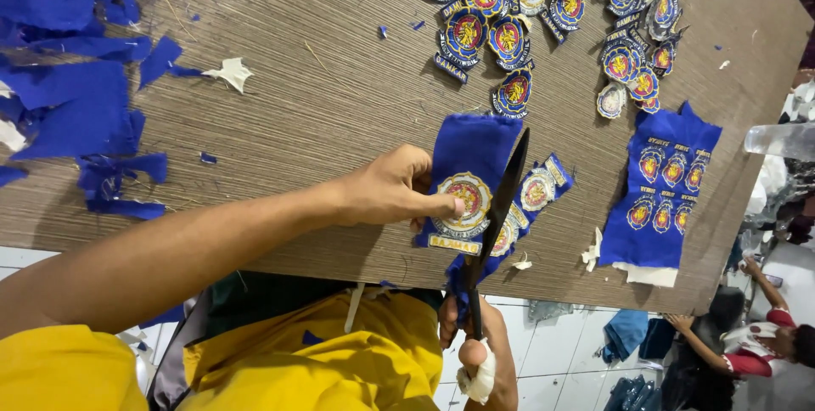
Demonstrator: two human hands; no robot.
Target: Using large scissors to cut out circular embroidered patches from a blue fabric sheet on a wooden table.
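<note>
Cutting embroidered patches out of blue cloth with scissors.

The left hand (392, 188) presses its fingers (441, 205) closed on a blue cloth strip (472, 165) with round embroidered patches, at the near edge of the wooden surface (340, 105). The right hand (478, 351), one finger bandaged, grips black scissors (497, 207) whose blades lie across the strip. Cut patches (492, 29) lie toward the far edge, a blue sheet of patches (666, 186) at the right edge, blue scraps (68, 80) at the left.

Single head-worn view, close above the wooden table (340, 114), facing steeply down over the hands.
</note>
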